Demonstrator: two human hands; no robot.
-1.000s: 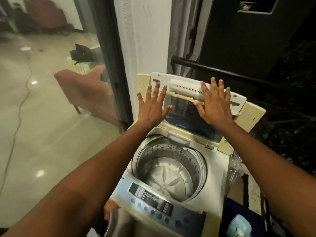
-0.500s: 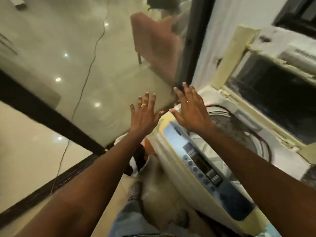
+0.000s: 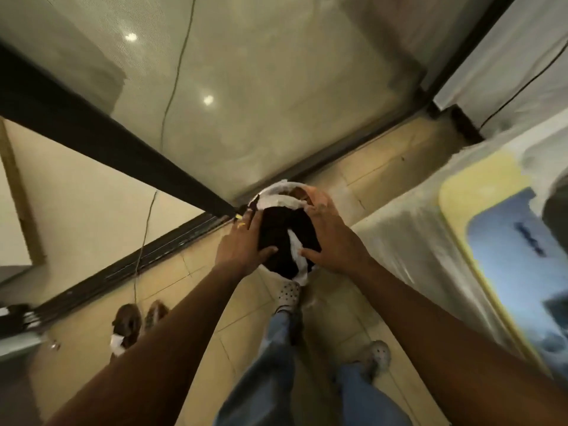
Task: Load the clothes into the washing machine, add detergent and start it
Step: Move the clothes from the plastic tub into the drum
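Note:
A pile of clothes (image 3: 281,238), mostly black with white and orange pieces, sits low on the tiled floor in what looks like a round container, whose rim is mostly hidden. My left hand (image 3: 241,242) clasps the pile's left side with the thumb on the black cloth. On the right side my right hand (image 3: 333,238) grips it, thumb on a white piece. The washing machine (image 3: 412,241) stands to the right, blurred, with its blue control panel (image 3: 507,259) facing up; its tub is out of view.
A glass sliding door and its dark floor track (image 3: 129,265) run along the left, with a thin cable (image 3: 144,238) hanging by it. A pair of brown sandals (image 3: 127,325) lies at the lower left. My feet in grey clogs (image 3: 289,295) stand just below the pile.
The view has swung down from the open washing machine to the floor. Both hands dropped from the lid and panel edge and now hold the clothes pile.

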